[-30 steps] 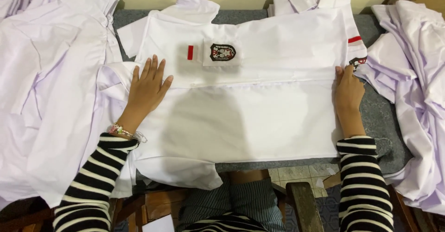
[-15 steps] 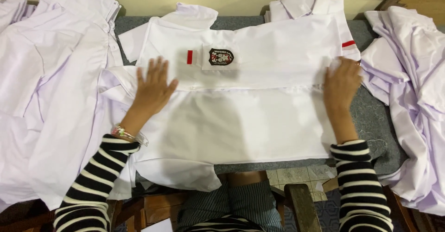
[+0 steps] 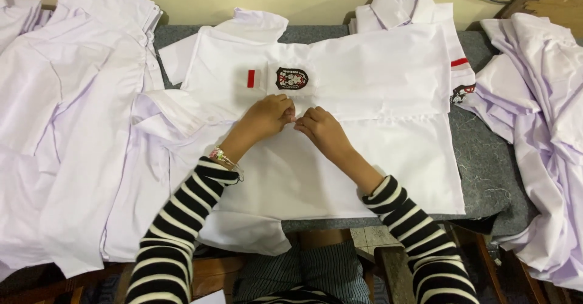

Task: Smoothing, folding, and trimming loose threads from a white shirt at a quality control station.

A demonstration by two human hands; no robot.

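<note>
Both hands, left hand (image 3: 270, 114) and right hand (image 3: 319, 127), have moved in from the edges of the white cotton school shirt (image 3: 340, 158) on the grey-covered worktop (image 3: 480, 158), fingers now narrowed, pinching its centre fold.

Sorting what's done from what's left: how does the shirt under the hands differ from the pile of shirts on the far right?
The shirt under the hands lies flat and smoothed on the grey table, its upper part folded down; the pile on the right is rumpled and hangs past the table edge. Its crest patch and red stripe show; the pile shows none. Both hands, left and right, touch it; nothing touches the pile. Both are white.
</note>
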